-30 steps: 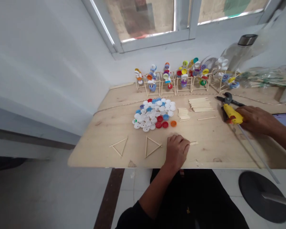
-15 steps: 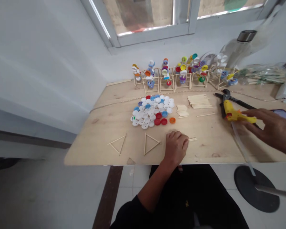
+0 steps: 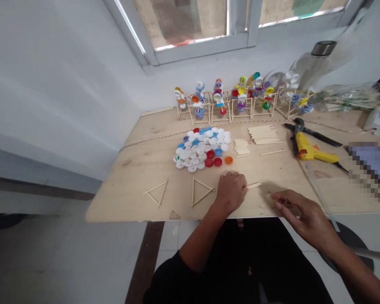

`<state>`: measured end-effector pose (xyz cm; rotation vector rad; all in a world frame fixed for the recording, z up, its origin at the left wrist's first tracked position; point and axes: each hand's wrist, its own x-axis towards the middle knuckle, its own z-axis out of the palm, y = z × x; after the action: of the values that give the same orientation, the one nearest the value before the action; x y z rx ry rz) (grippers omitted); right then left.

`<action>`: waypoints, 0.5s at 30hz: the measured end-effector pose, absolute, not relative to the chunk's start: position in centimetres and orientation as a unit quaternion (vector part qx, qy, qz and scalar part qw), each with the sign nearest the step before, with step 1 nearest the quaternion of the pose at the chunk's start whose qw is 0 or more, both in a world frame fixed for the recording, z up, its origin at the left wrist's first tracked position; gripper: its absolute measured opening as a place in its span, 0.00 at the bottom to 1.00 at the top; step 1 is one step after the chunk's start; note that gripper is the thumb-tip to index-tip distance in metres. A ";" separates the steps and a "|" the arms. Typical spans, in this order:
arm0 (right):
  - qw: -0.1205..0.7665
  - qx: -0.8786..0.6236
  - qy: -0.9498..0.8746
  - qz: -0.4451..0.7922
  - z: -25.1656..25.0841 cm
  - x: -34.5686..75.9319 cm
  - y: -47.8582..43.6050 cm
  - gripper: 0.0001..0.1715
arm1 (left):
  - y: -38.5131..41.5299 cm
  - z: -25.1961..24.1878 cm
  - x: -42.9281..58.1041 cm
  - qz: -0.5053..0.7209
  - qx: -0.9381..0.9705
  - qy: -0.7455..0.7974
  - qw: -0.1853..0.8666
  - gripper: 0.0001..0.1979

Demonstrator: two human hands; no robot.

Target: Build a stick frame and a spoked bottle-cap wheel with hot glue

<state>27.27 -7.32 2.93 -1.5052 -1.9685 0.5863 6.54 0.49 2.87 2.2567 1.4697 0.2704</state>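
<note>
My left hand [image 3: 230, 190] is closed on wooden sticks [image 3: 253, 185] near the table's front edge; their ends poke out on its right side, and the rest is hidden under the fingers. To the right, my right hand [image 3: 299, 213] hovers over the wood with thumb and fingers apart, holding nothing that shows. Two triangles made of sticks lie flat to the left, the nearer triangle [image 3: 193, 192] beside my left hand and another triangle [image 3: 167, 192] farther off. A yellow glue gun [image 3: 316, 153] rests at the right, a clear glue stick [image 3: 319, 190] reaching from it past the table edge.
Bottle caps [image 3: 202, 147] in white, blue and red are heaped mid-table. Short sticks [image 3: 241, 147] and longer sticks [image 3: 264, 135] lie in piles. Stick frames with caps [image 3: 220, 105] line the wall. Black-handled pliers [image 3: 319, 136], a bottle [image 3: 316, 63] and a pixelated phone [image 3: 373, 162] are at right.
My right hand has let go of the glue gun, which now lies on the table, and has come left and nearer to me. My left hand has barely moved.
</note>
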 end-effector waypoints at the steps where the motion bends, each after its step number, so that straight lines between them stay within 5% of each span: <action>1: 0.296 -0.569 -0.732 0.229 2.8 27.0 -7.4 0.13 | 0.5 3.0 6.6 0.094 0.813 0.531 0.219 0.03; 15: 0.298 -0.588 -0.707 0.256 1.0 25.5 -7.3 0.14 | -0.4 2.6 6.8 0.156 0.766 0.574 0.245 0.04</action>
<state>25.48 -7.30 1.03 -1.5630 -1.8782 0.6810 6.78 -0.37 2.61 2.0895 1.5670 0.4249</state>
